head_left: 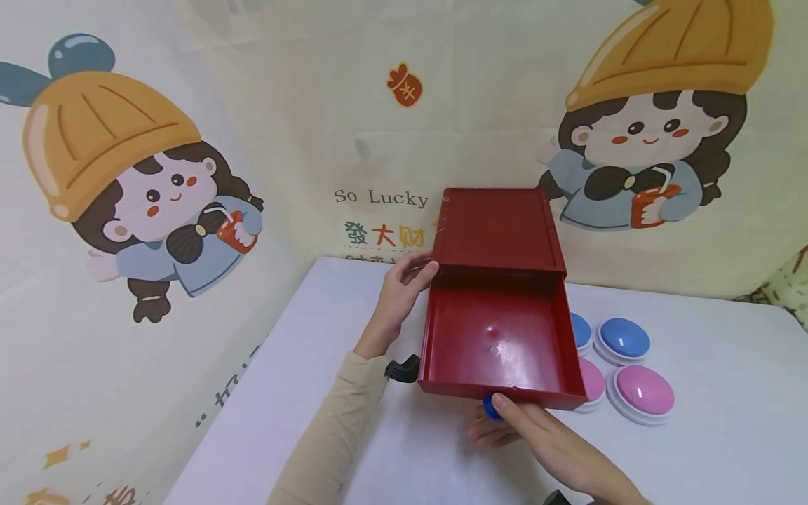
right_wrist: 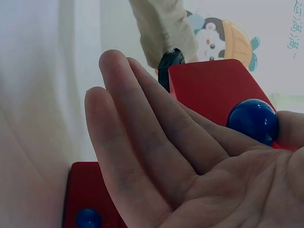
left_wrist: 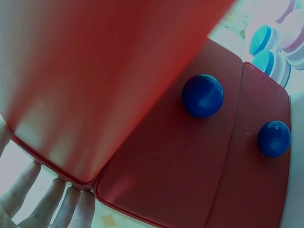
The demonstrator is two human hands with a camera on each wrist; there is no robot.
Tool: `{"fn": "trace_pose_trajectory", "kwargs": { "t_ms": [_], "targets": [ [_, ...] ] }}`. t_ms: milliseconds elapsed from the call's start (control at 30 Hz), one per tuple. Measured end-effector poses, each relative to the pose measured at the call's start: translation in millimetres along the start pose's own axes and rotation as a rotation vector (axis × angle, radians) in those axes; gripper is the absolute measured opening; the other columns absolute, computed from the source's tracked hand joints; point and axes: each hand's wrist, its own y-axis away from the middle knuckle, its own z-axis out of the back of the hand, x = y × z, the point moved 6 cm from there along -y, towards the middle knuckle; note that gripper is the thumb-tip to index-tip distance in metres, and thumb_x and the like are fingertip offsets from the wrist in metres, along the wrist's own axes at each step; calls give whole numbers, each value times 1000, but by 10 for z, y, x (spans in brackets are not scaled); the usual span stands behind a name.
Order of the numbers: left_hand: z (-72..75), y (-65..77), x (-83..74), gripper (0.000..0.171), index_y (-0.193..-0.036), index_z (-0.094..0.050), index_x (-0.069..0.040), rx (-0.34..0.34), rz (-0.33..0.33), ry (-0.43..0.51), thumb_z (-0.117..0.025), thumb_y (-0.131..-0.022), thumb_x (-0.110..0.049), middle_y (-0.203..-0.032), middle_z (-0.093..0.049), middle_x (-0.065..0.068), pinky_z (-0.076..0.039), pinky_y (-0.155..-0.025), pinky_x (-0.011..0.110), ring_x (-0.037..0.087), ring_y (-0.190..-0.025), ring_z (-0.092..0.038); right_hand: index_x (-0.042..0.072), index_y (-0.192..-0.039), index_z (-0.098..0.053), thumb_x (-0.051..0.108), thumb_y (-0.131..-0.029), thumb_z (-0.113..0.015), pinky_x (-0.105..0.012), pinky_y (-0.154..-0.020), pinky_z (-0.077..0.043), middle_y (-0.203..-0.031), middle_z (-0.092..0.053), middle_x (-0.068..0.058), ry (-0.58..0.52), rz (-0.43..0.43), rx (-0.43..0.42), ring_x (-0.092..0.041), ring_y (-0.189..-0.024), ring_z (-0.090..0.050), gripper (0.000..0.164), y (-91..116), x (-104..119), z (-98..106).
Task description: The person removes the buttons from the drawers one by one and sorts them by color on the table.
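Note:
A red cabinet [head_left: 499, 231] stands on the table with its top drawer [head_left: 480, 322] pulled far out; the drawer is empty inside. Against the cabinet's upper left side rests my left hand [head_left: 400, 294], thumb near the front edge and fingers straight along the side. Under the drawer's front edge, my right hand [head_left: 549, 442] pinches the round blue knob [right_wrist: 252, 121] between thumb and index finger. The other right-hand fingers extend below it. Lower red drawer fronts [left_wrist: 166, 175], each with a blue knob [left_wrist: 203, 95], show in the left wrist view.
Right of the cabinet sit blue domed buttons [head_left: 625, 338] and pink domed buttons [head_left: 645, 390] on white bases, two partly hidden by the drawer. The white table [head_left: 726, 351] meets a cartoon-printed backdrop [head_left: 353, 84] behind and at left.

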Motion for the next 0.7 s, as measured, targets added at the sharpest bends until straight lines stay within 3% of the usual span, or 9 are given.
{"fn": "trace_pose_trajectory", "kwargs": {
  "t_ms": [433, 700],
  "targets": [
    [28, -5, 49, 40, -134, -57, -20, -22, -28, -4, -65, -97, -34, -131, -60, 2, -53, -100, 35, 17, -121, -60, 5, -136, -50, 47, -103, -43, -51, -89, -58, -118, -67, -12, -3, 30, 0, -27, -102, -68, 54, -16, 40, 0],
    [35, -13, 67, 42, -137, -55, -17, -11, -11, 6, -63, -98, -30, -134, -58, 4, -52, -102, 35, 18, -123, -59, 4, -136, -50, 44, -103, -44, -47, -86, -59, -119, -67, -13, 12, 60, -13, -27, -101, -69, 53, -23, 69, 8]
  ]
}}
